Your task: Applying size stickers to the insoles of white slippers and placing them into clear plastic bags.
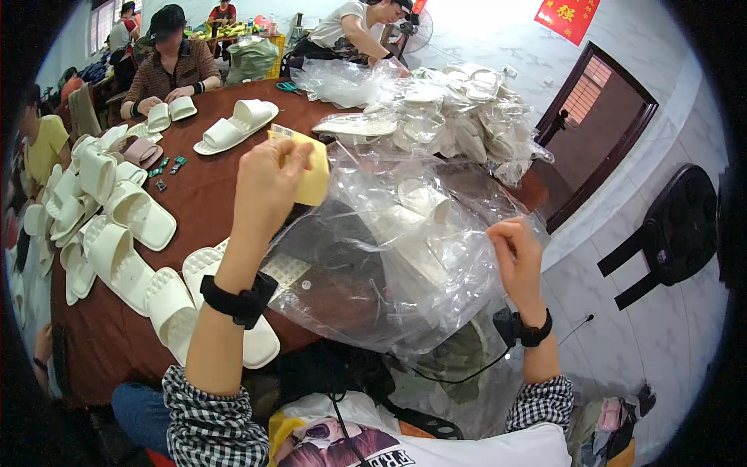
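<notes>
My left hand is closed in a pinch at the edge of a yellow card or paper piece, raised over the table. On the other side, my right hand has its fingers curled at the edge of a large clear plastic bag. The bag spreads between both hands, over the table edge and my lap. A white slide sandal shows through the film; whether it lies inside or behind cannot be told. Below my left forearm lie more white slides on the brown table.
The brown table holds a heap of white slides at left and a pile of bagged slides at far right. Small green packets and teal scissors lie on it. Co-workers sit and stand around the far side. A black stool stands at right.
</notes>
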The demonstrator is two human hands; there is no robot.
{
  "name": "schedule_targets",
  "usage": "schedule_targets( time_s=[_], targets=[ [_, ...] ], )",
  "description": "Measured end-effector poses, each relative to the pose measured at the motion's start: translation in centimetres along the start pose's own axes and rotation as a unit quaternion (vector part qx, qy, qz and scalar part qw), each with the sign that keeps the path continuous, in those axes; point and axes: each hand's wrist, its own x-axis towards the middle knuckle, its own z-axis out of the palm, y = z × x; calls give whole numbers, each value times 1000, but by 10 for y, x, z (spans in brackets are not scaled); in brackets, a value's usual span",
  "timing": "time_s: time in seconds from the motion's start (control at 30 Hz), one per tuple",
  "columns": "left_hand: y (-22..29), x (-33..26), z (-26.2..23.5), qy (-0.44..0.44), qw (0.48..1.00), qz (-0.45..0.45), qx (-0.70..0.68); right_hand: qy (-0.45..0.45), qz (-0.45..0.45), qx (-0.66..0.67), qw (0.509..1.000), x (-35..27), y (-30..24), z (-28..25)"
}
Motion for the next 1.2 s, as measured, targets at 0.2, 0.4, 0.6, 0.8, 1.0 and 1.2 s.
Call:
schedule_targets(
  time_s=[0.2,0.4,0.6,0.8,1.0,1.2],
  targets=[
    [6,-3,11,-118,970,57,207,3,29,-1,1000,-6,19,-18],
    [19,-23,36,-99,980,112,128,-14,10,-9,1000,-4,11,-13],
    [-4,-23,44,-50,986,140,77,-24,12,-4,1000,-5,12,-12],
    [-27,-6,32,7,999,29,27,-17,91,17,996,-19,58,-12],
    [-1,7,15,142,922,190,305,21,233,35,972,-1,114,2],
    [46,-48,18,107,903,302,288,-6,249,-83,965,-8,186,3]
  ],
)
